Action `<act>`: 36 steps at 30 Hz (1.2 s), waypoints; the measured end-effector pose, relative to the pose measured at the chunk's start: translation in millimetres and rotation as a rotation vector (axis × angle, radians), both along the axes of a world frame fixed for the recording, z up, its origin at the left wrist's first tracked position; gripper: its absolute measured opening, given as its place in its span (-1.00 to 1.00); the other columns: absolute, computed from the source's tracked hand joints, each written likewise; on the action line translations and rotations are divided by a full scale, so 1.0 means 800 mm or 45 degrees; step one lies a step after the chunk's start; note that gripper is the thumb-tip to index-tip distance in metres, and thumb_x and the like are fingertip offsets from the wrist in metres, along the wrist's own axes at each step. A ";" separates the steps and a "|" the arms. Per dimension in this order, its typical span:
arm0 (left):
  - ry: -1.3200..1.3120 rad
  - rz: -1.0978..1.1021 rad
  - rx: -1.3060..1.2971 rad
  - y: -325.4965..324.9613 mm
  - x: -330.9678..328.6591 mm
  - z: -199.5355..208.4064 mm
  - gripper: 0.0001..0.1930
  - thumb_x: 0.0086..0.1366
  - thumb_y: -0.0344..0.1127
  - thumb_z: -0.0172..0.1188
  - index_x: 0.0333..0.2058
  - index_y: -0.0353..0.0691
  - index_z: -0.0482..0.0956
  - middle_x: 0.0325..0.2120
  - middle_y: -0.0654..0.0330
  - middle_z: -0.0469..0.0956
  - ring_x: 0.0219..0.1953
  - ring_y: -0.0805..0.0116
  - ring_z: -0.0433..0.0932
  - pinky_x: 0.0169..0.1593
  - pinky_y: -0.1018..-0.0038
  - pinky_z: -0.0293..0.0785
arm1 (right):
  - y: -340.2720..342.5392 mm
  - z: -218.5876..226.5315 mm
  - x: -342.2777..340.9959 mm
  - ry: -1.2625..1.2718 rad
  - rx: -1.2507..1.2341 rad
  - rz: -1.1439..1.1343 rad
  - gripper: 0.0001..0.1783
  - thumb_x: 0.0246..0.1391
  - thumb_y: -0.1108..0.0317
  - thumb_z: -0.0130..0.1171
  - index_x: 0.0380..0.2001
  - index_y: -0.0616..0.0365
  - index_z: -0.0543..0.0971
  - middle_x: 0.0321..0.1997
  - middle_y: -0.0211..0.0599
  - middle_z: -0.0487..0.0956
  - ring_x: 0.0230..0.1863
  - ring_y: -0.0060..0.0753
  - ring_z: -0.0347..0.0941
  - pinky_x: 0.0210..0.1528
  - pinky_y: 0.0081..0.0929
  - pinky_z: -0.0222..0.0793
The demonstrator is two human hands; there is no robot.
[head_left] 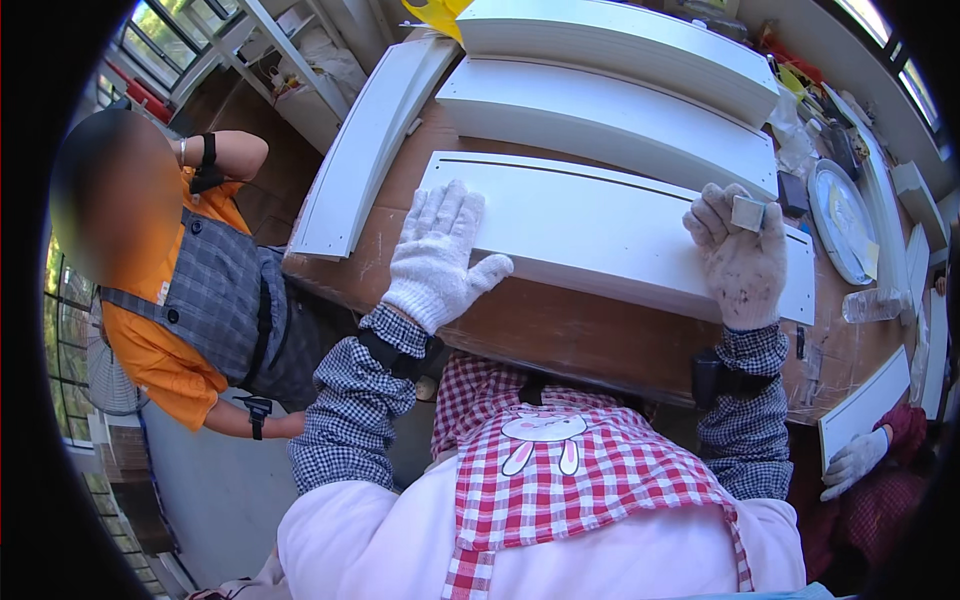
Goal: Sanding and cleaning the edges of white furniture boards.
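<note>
A long white panel stack or board (590,215) with a dark groove along its far edge lies across the brown table in front of me. My left hand (437,255), in a white knitted glove, rests flat near its left end, fingers stretched out and thumb apart. Over the right end is my right hand (738,262), in a glove with dark smudges. Between its raised thumb and curled fingers it grips a small grey block (748,213). Whether the block's underside touches anything cannot be made out.
More white boards (610,110) lie behind, and another white board (375,150) is at the left. At the right are a round white lid-like plate (843,220) and a clear plastic bottle (872,305). A person in orange (165,330) stands left; another's gloved hand (857,463) touches a board at lower right.
</note>
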State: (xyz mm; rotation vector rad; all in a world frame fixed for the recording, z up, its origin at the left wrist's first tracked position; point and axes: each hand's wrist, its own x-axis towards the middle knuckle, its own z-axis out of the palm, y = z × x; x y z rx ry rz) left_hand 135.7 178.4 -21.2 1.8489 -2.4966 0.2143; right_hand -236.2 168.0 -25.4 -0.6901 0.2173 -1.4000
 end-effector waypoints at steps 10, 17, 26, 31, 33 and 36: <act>0.053 0.315 -0.320 0.032 0.072 0.032 -0.26 0.23 0.09 0.25 0.27 -0.21 0.34 0.32 -0.07 0.23 0.41 -0.02 0.10 0.47 0.13 -0.13 | -0.007 0.007 0.004 0.109 0.004 -0.039 -0.41 0.38 -0.18 -0.19 0.04 0.14 0.43 -0.01 -0.23 0.38 0.03 -0.27 0.32 0.20 -0.27 0.25; 0.355 -0.272 -0.140 -0.012 -0.027 -0.002 -0.18 0.24 0.31 0.12 0.31 -0.15 0.29 0.34 -0.06 0.19 0.44 -0.06 0.02 0.48 0.07 -0.21 | -0.013 0.020 0.018 0.190 0.022 -0.043 -0.47 0.31 -0.19 -0.05 -0.05 0.07 0.43 -0.17 -0.39 0.30 -0.12 -0.42 0.21 0.06 -0.39 0.18; 0.303 0.221 -0.402 0.023 0.069 -0.058 -0.09 0.20 -0.02 0.29 0.39 -0.25 0.05 0.41 -0.10 0.00 0.47 -0.08 -0.12 0.49 0.02 -0.31 | -0.021 0.022 0.020 0.212 0.094 -0.008 -0.51 0.26 -0.19 0.03 -0.12 0.03 0.41 -0.26 -0.46 0.21 -0.22 -0.48 0.10 -0.10 -0.47 0.09; 0.659 0.281 -0.443 0.063 0.074 -0.048 -0.20 0.22 -0.29 0.28 0.37 -0.28 0.11 0.39 -0.09 0.07 0.47 -0.02 -0.06 0.47 0.13 -0.16 | -0.019 0.028 0.035 0.331 0.124 -0.111 -0.51 0.25 -0.19 0.04 -0.12 0.03 0.44 -0.25 -0.46 0.30 -0.20 -0.48 0.17 -0.08 -0.44 0.15; 0.973 0.087 -0.326 0.058 0.051 -0.027 -0.31 0.29 -0.28 0.25 0.33 -0.33 0.20 0.33 -0.07 0.22 0.41 0.05 0.14 0.42 0.25 0.04 | -0.011 0.032 0.058 0.245 0.230 0.014 -0.49 0.26 -0.19 0.01 -0.10 0.05 0.47 -0.19 -0.33 0.46 -0.14 -0.36 0.41 -0.03 -0.34 0.37; 1.505 -0.196 -0.132 0.036 0.013 -0.005 -0.40 0.26 -0.19 0.33 0.23 -0.28 0.40 0.20 -0.04 0.41 0.31 0.00 0.32 0.37 0.20 0.18 | -0.005 0.022 0.116 0.255 0.218 0.320 -0.31 0.27 -0.27 -0.07 0.02 0.20 0.46 -0.12 -0.07 0.57 -0.08 -0.09 0.58 -0.06 -0.10 0.59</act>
